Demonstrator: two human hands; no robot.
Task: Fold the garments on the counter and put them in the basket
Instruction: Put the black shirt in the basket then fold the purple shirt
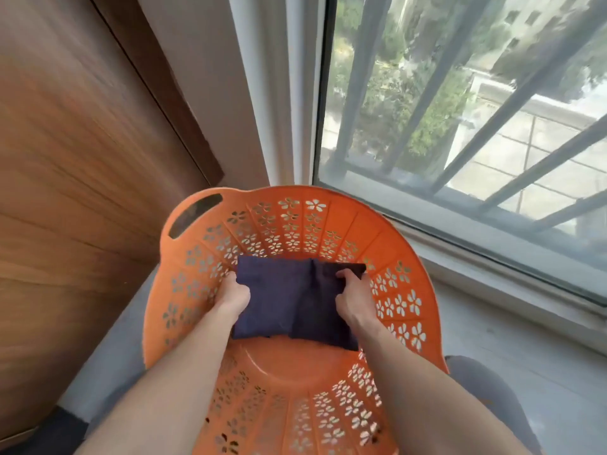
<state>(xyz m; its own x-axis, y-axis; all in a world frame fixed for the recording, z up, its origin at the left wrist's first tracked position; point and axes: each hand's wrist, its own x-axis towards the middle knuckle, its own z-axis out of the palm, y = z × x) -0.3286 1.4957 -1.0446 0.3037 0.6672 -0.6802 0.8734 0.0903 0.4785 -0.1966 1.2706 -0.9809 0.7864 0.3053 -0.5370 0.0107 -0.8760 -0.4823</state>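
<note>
A folded dark navy garment (292,300) is inside the round orange basket (328,218), over its far half. My left hand (231,295) grips the garment's left edge. My right hand (353,297) grips its right edge, fingers curled over the top of the fabric. The basket has flower-shaped cut-outs in its wall and a handle slot at its upper left. Its bare orange floor shows below the garment, between my forearms. Whether the garment rests on the floor or hangs just above it I cannot tell.
The basket stands on a grey counter (525,362) in a corner. A wooden panel wall (75,192) rises on the left. A barred window (460,110) with a raised sill runs along the right. A grey garment (483,385) lies by the basket's right rim.
</note>
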